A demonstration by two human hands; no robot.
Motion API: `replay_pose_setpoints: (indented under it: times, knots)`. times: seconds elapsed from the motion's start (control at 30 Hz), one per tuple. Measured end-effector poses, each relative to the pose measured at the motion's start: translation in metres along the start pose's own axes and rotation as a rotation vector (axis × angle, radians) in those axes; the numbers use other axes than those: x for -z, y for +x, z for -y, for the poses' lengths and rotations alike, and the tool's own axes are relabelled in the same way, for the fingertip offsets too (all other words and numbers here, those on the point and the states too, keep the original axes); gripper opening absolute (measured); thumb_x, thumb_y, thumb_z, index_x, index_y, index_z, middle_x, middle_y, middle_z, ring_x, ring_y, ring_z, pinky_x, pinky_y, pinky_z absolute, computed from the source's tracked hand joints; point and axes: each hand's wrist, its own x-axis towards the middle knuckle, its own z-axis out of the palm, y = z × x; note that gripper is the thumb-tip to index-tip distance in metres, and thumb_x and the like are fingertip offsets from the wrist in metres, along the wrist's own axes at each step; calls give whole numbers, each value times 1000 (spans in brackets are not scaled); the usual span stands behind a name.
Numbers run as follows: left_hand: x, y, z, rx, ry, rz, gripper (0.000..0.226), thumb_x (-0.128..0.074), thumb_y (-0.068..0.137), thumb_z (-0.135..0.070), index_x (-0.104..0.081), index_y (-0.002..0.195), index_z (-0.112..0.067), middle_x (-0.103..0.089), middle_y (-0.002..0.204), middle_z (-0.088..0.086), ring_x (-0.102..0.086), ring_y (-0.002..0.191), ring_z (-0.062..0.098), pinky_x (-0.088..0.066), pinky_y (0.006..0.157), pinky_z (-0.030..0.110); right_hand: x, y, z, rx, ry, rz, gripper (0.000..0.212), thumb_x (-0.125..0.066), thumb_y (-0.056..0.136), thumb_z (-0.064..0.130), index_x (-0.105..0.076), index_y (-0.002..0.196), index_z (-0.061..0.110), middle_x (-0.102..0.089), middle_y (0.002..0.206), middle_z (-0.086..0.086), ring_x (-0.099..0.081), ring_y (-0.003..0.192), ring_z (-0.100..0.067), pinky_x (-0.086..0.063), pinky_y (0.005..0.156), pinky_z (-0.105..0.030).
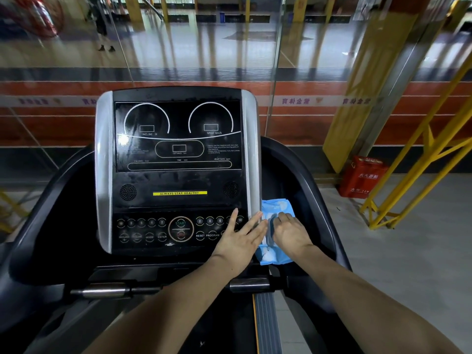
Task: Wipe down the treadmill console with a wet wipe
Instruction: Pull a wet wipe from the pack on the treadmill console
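The left hand [238, 237] is lying with fingers straight and spread on the console's [176, 180] lower right corner, over the buttons. The right hand [290, 232] is curling its fingers into the blue wipe pack [277, 208], which is sitting just beside the console's right edge.

Support: treadmill side tray [310, 200] | Lying on it: blue wet-wipe pack [277, 208], just beside console [176, 180]

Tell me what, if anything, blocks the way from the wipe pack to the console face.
Only the left hand, lying flat with straight fingers over the console's right-side buttons, sits between. The right hand is on the blue wipe pack.
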Motion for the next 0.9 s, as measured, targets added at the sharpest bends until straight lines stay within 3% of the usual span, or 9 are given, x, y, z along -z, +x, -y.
replay_pose_setpoints:
  times: [0.1, 0.27, 0.43, 0.57, 0.63, 0.7, 0.9]
  knots:
    - [-2, 1, -1, 9, -1, -2, 86, -44, 102, -17, 17, 162, -10, 28, 170, 8, 47, 144, 33, 13, 116, 77, -1, -1, -2, 27, -21, -4, 47, -65, 95, 18, -53, 138, 5, -56, 134, -13, -55, 124, -28, -44, 111, -37]
    - [-4, 2, 0, 4, -18, -15, 86, -43, 101, -15, 17, 162, -9, 29, 170, 8, 47, 145, 32, 10, 117, 76, 8, -1, -1, 11, 86, 12, 40, -44, 103, 21, -52, 138, 2, -56, 136, -15, -52, 128, -31, -39, 111, -38]
    - [-9, 3, 0, 0, -22, -23, 86, -44, 100, -12, 16, 162, -10, 28, 170, 7, 46, 145, 33, 8, 118, 74, 5, -10, -12, 81, 151, 6, 26, -49, 101, 21, -63, 116, 4, -60, 123, -10, -55, 119, -27, -41, 108, -35]
    - [-10, 4, 1, 3, -21, -40, 88, -45, 98, -8, 16, 162, -10, 28, 170, 8, 46, 146, 34, 8, 119, 74, -1, -18, -24, 18, 325, -133, 8, -58, 97, 14, -62, 92, 9, -60, 95, -3, -58, 93, -22, -53, 91, -42]
    - [-11, 4, 1, 7, -29, -40, 88, -46, 98, -8, 15, 162, -9, 28, 170, 8, 46, 146, 34, 8, 118, 74, 0, -21, -26, 24, 369, -153, 9, -62, 98, 17, -66, 104, 12, -62, 103, -1, -60, 98, -20, -55, 92, -40]
    - [-10, 4, 0, 4, -31, -32, 88, -46, 98, -9, 15, 162, -10, 28, 170, 8, 47, 145, 34, 7, 118, 75, 2, -23, -25, 49, 349, -145, 23, -66, 98, 21, -69, 120, 13, -65, 115, -2, -62, 109, -21, -55, 94, -37]
    - [-8, 3, 1, 2, -36, -16, 88, -45, 99, -11, 15, 162, -10, 27, 171, 7, 45, 147, 33, 5, 118, 75, 6, -17, -20, 55, 249, -64, 15, -58, 106, 26, -70, 111, 18, -59, 119, 4, -56, 115, -16, -54, 90, -32]
